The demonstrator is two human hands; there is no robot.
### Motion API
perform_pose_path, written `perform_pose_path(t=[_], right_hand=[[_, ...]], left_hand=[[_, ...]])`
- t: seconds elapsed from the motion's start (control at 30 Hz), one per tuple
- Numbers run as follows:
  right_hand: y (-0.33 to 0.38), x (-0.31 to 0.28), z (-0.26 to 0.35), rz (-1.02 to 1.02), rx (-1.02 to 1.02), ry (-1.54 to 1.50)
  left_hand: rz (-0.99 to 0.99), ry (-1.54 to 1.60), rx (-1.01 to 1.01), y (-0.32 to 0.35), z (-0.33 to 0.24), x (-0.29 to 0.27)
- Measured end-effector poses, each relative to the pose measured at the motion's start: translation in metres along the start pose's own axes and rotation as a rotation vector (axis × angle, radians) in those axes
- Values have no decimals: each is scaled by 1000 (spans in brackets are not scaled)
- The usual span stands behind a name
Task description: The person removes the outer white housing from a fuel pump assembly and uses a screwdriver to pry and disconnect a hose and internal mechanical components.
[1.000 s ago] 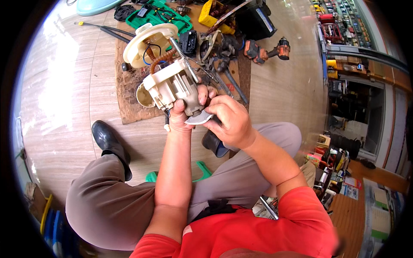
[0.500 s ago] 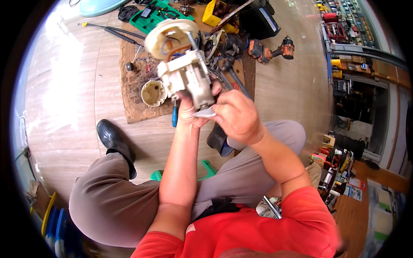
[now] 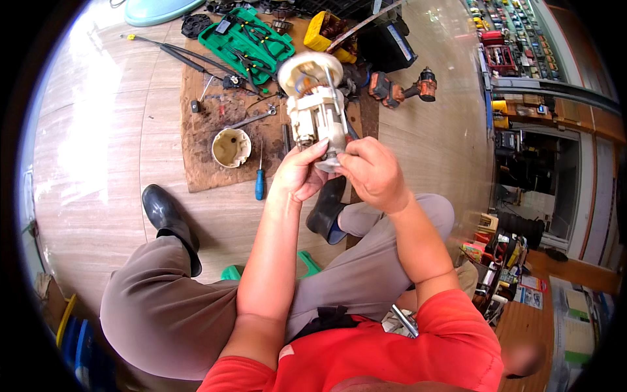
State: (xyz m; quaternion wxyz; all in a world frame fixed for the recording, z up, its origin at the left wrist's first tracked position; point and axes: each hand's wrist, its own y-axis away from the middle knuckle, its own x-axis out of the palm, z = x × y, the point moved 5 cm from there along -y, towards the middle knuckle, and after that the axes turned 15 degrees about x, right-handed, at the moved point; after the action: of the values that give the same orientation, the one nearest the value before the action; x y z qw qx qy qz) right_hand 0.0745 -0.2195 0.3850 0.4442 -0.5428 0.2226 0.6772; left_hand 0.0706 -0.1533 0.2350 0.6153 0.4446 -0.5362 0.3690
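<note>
In front of me is a fuel pump assembly (image 3: 318,117), with a round cream flange at its far end and a metal rod along its side. My left hand (image 3: 300,175) is wrapped round its near end, thumb on top. At that same end my right hand (image 3: 373,175) pinches a pale, flat, greyish piece (image 3: 328,163). Whether this piece is still attached to the pump cannot be made out. Closest to my left hand on the board lie a blue-handled screwdriver (image 3: 260,184) and a round cream plastic cup (image 3: 225,157).
A stained brown board (image 3: 196,157) lies on the tiled floor. On it are a wrench (image 3: 251,119) and an open green tool case (image 3: 212,46) with pliers. An orange-black cordless power tool (image 3: 388,89), a yellow container (image 3: 318,32) and a black battery (image 3: 385,49) stand beyond.
The pump assembly has moved right and tipped away from me, its flange now farther off. The wrench and screwdriver show more fully. Both hands keep their hold.
</note>
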Motion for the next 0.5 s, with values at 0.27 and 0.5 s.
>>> perform_pose_path(t=[0.27, 0.5], right_hand=[[6, 12, 29, -105, -69, -63], [11, 20, 33, -177, -46, -66]], left_hand=[[151, 339, 318, -5, -8, 3], [77, 482, 293, -4, 1, 11]])
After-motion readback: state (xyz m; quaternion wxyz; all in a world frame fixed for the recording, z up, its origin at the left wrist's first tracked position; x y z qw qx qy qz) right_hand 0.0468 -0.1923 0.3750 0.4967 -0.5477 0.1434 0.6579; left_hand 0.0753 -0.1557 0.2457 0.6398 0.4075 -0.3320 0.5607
